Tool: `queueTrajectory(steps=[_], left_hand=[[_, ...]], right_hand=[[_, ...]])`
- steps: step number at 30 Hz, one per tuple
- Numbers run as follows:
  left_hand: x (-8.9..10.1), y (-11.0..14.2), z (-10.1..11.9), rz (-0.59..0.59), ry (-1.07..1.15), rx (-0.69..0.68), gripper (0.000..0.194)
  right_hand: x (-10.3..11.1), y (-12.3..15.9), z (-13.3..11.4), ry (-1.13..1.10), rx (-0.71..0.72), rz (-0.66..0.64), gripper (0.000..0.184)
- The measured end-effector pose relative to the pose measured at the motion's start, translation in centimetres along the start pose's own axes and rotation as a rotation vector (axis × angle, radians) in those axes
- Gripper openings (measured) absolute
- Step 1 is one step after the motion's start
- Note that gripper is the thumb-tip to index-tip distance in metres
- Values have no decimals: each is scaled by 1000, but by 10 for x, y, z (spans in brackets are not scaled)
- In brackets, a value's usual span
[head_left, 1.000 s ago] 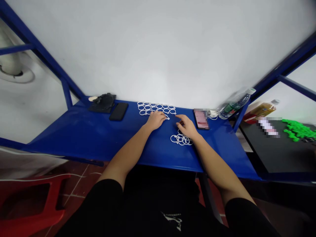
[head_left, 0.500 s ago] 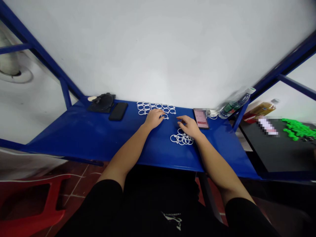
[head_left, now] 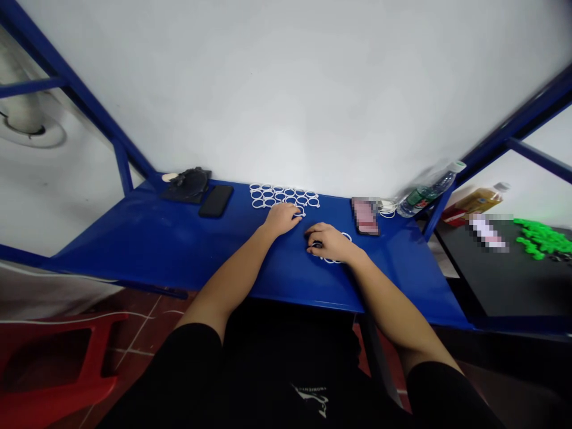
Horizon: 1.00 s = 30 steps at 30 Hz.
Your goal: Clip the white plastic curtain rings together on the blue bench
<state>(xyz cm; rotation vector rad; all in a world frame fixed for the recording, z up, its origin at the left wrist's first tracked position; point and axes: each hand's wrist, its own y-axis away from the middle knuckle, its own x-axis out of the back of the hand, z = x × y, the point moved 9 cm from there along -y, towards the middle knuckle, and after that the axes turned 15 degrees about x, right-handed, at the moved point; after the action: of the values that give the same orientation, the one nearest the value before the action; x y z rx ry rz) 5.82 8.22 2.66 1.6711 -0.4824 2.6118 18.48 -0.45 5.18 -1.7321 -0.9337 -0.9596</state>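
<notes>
Rows of thin white rings, each with a small knob like a looped cable tie, lie near the wall on the blue table. My left hand rests at the front of these rows, thumb and forefinger apart beside the nearest ring; its palm hides part of the rows. Closer to me and to the right is a loose pile of similar white rings. Over that pile lies my right hand, fingers bent and thumb apart, with a ring showing between them. No ring is visibly lifted.
A black phone and a dark crumpled item lie on the left of the blue table. To the right are a phone with a blurred screen, a white cable and a clear bottle. Green pieces lie on a black table.
My right hand has moved left and toward me, from above the loose pile down onto its rings. My left hand has shifted slightly, staying by the rows.
</notes>
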Motion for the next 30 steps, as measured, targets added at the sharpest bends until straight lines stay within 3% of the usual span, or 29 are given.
queueTrajectory(steps=[5, 11, 21, 26, 30], left_hand=[[2, 0, -6, 13, -11, 61, 24], [8, 0, -7, 30, 48, 108, 23], [39, 1, -11, 234, 264, 159, 25], [43, 3, -11, 248, 326, 153, 24], [40, 6, 0, 223, 362, 61, 23]], right_hand=[[8, 2, 5, 62, -16, 22, 11], [14, 9, 10, 40, -55, 43, 33], [12, 14, 14, 13, -93, 14, 23], [8, 12, 16, 29, -69, 13, 13], [18, 9, 18, 79, -128, 67, 12]])
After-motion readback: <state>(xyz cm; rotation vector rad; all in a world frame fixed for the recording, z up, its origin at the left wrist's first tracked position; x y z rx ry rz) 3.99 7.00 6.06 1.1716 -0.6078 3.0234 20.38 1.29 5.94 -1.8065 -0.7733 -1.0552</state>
